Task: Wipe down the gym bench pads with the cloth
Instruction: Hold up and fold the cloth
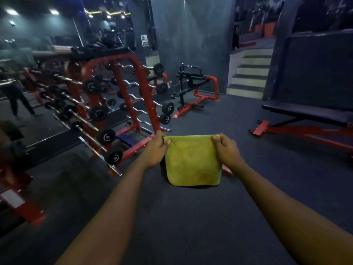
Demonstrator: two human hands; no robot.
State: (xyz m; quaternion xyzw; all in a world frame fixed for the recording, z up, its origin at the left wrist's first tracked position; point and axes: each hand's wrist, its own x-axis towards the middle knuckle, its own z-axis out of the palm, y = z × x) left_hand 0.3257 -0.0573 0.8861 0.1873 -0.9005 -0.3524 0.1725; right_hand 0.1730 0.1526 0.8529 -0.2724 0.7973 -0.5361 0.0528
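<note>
A yellow-green cloth (192, 161) hangs spread out in front of me, above the dark floor. My left hand (155, 150) pinches its upper left corner and my right hand (226, 148) pinches its upper right corner. Both arms reach straight out from the bottom of the view. A flat gym bench (305, 112) with a black pad and red frame stands at the right, well away from the cloth and both hands.
A red rack (131, 88) loaded with barbells stands to the left, close to my left hand. Another red and black machine (194, 87) sits at the back centre. Stairs (250, 71) rise behind it on the right. Dark rubber floor (181, 217) lies under my arms.
</note>
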